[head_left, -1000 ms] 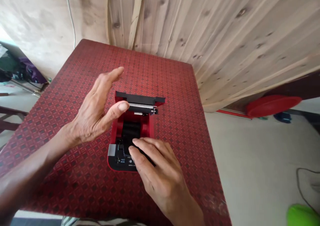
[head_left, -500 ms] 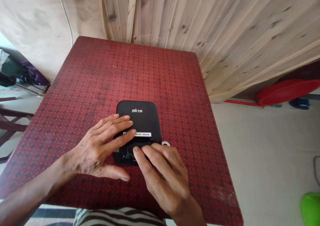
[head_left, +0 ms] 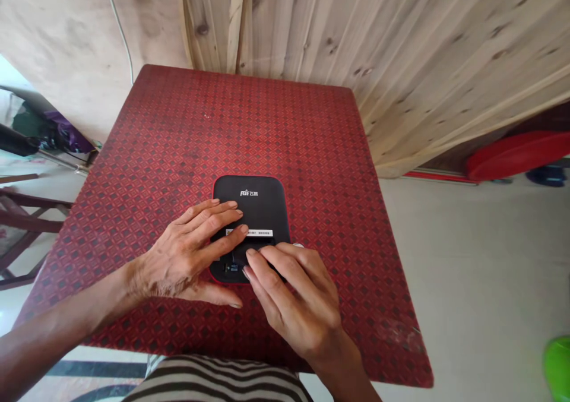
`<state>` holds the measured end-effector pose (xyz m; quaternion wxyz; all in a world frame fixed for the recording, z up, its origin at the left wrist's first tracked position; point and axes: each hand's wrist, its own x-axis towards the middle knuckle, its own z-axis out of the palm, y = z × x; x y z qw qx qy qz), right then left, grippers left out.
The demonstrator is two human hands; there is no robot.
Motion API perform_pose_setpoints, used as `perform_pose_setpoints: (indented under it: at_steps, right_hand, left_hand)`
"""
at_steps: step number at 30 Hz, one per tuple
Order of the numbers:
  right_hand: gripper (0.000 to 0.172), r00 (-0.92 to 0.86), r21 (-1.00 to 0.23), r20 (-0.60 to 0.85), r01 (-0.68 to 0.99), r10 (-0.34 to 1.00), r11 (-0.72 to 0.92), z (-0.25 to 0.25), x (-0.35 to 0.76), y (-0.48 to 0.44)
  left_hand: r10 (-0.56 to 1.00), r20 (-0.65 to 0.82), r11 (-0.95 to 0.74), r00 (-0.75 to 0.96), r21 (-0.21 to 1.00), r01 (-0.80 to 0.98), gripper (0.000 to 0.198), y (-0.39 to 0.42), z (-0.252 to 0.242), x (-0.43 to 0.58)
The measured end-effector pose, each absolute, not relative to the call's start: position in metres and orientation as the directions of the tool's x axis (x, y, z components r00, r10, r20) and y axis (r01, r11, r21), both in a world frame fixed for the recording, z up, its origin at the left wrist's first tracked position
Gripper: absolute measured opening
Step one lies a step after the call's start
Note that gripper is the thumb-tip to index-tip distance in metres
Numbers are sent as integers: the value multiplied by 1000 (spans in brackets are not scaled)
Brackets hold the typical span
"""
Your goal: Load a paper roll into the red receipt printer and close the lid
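Note:
A black, rounded device (head_left: 260,209) with a red edge and a FEIE logo lies on the red patterned table (head_left: 285,135). A white label strip (head_left: 262,233) crosses its face, with a dark recess just below. My left hand (head_left: 191,253) rests on the device's left side, fingers stretched out and thumb over the table. My right hand (head_left: 296,298) has its fingers bent together over the recess, pinching at a small dark piece (head_left: 243,251) mostly hidden beneath them. A white, rounded bit (head_left: 298,245) peeks out behind the right fingers.
Wooden plank walls (head_left: 303,28) stand behind the table. A dark wooden chair (head_left: 27,230) is at the left. On the floor at right are a red basin-like object (head_left: 519,155) and a green object (head_left: 556,366). My striped clothing (head_left: 218,381) meets the front edge.
The view has shifted slightly. My right index finger and thumb now press closer together at the recess, and more of the lower left of the device shows. The left hand stays flat on it.

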<state>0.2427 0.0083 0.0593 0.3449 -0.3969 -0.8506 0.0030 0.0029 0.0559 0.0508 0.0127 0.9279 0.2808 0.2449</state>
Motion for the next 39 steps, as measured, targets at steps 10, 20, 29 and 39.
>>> perform_pose_setpoints:
  at_steps: [10,20,29,39]
  right_hand:
    - [16,136,-681,452,691,882,243,9,309,26]
    - [21,86,-771,223,625,971,122,-25,307,41]
    - [17,73,-750,235,648,969,133,-24,307,45]
    - [17,85,-751,226,650,970,118,-25,307,44]
  left_hand:
    - [716,629,-605,301,346,717,58,-5,17,-4]
    - [713,632,-614,304,353,706,56,-4,-7,6]
    - [754,613,-568,237,427,704,59,-8,-10,16]
    - [777,571,-567,267,449,690,61,-10,-12,5]
